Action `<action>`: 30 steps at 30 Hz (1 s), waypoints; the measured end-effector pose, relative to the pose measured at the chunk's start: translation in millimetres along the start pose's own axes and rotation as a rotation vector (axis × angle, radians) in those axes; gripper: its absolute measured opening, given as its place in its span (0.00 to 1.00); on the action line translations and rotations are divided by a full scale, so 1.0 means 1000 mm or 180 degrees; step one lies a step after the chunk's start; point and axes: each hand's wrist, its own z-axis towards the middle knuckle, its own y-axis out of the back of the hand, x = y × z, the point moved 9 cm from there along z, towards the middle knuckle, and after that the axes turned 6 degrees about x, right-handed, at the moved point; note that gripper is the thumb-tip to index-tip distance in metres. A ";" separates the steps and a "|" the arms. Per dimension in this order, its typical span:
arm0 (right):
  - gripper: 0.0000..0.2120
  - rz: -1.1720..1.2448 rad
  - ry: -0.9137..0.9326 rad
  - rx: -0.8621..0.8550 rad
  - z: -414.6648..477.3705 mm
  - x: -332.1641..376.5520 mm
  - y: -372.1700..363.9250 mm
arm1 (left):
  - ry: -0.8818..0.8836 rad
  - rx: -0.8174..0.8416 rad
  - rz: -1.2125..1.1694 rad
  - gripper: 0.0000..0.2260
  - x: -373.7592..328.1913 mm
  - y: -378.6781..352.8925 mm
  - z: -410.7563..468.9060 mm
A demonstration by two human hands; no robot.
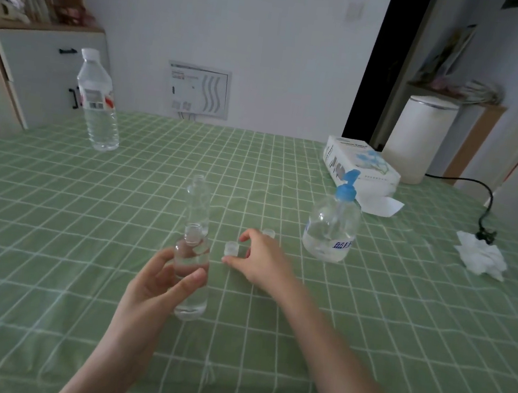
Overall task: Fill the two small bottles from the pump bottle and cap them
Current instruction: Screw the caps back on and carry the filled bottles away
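Green checked cloth covers the counter [86, 207]. The left grip [158, 285] wraps the near small bottle [193, 299], which is uncapped and stands close in front. The right grip [259, 261] is spread open, thumb and forefinger flanking a cap [231, 247] without pinching it. Best to pinch it squarely, seat it level, then twist.

Clear glossy plastic bottle [193, 273], cloth table cover [50, 236]

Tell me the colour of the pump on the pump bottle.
Light blue: the pump tops the clear pump bottle, shown best in the head view.
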 end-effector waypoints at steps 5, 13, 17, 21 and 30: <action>0.18 -0.0045 0.0132 -0.0172 -0.004 0.010 0.003 | 0.0009 0.0041 0.0066 0.17 0.002 0.003 0.003; 0.07 0.1251 0.0770 0.0136 -0.048 0.029 0.025 | -0.0062 0.0108 0.0230 0.15 0.003 0.002 0.001; 0.07 0.1307 0.1001 0.0204 -0.075 0.040 0.038 | -0.0088 0.0165 0.0321 0.16 0.003 -0.003 -0.006; 0.07 0.1194 0.1028 0.0219 -0.091 0.042 0.050 | -0.0056 0.0377 0.0463 0.17 0.001 -0.013 -0.015; 0.14 0.0877 0.1120 0.0297 -0.106 0.041 0.059 | 0.0014 0.0637 0.0523 0.15 0.005 -0.028 -0.021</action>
